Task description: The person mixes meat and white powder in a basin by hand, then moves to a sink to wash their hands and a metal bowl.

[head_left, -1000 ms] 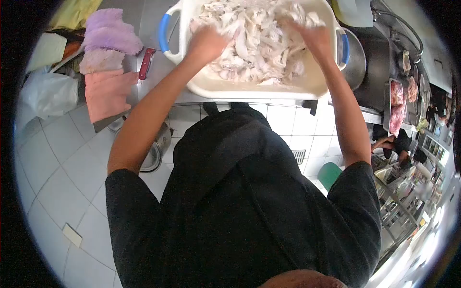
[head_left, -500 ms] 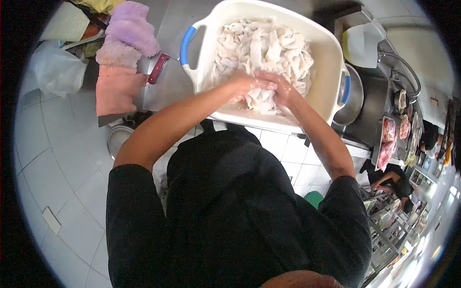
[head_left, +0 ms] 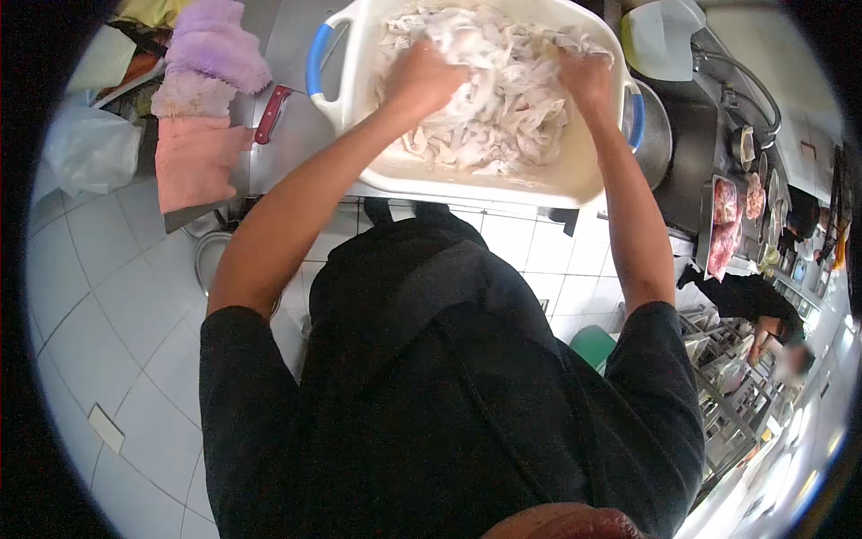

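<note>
A large white tub (head_left: pixel 485 182) with blue handle grips holds a heap of pale, wet, ribbon-like strips of raw food (head_left: pixel 516 117). My left hand (head_left: pixel 428 83) is in the left part of the heap, its closed fingers sunk among the strips and partly hidden. Toward the right wall of the tub, my right hand (head_left: pixel 585 79) is curled around more strips, some of which show above its knuckles. The hands are apart, with the middle of the heap between them.
A red-handled knife (head_left: pixel 272 115) lies left of the tub, beside folded purple (head_left: pixel 215 49) and orange cloths (head_left: pixel 197 162). To the right are a round metal pan (head_left: pixel 658 135) and a tray of raw meat (head_left: pixel 724 225). Another person (head_left: pixel 759 301) is farther right.
My hands were together at the near side of the heap. They have moved apart and away from me, left hand to the left and right hand to the right, spreading the strips.
</note>
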`<state>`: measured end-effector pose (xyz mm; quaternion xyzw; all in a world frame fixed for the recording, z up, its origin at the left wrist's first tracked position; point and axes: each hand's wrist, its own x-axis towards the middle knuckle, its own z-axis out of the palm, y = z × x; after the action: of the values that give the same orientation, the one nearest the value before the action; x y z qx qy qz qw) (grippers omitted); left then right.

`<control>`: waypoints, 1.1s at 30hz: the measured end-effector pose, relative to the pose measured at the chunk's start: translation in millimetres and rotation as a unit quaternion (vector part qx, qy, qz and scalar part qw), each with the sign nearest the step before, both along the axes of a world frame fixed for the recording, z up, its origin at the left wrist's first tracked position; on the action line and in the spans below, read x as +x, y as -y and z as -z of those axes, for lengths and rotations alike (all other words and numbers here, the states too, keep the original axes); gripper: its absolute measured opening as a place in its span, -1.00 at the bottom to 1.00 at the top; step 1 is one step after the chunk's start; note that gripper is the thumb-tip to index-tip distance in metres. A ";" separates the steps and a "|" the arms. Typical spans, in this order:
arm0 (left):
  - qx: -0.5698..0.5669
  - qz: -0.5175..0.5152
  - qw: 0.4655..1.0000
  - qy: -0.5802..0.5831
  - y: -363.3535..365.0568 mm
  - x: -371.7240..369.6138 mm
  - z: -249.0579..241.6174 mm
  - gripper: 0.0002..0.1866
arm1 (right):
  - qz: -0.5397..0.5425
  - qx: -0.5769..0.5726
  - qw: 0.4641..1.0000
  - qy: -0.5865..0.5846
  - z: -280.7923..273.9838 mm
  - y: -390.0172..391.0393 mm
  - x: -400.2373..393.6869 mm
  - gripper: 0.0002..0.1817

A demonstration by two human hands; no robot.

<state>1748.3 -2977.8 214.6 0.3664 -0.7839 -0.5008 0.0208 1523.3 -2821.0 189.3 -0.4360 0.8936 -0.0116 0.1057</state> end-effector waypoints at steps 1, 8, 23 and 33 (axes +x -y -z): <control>0.021 0.013 0.999 0.044 9.7 10.0 8.1 -0.51 | -0.038 0.026 0.999 -0.018 9.7 -8.6 -5.0 -0.36; 0.196 0.142 0.946 0.215 -31.8 42.5 53.8 -0.16 | 0.382 -0.083 0.709 0.588 16.6 -60.1 85.7 -0.28; 0.170 -0.032 0.976 -0.135 -39.3 32.7 51.6 -0.47 | 0.126 -0.136 0.787 0.588 13.3 0.9 107.5 -0.69; -0.060 -0.034 0.982 -0.174 0.0 11.8 23.0 -0.50 | 0.022 -0.094 0.995 -0.019 -41.4 36.6 70.3 -0.65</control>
<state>1760.1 -2977.8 191.6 0.2982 -0.7839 -0.5079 0.1964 1593.6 -2857.5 230.7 -0.4248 0.8996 -0.0897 0.0464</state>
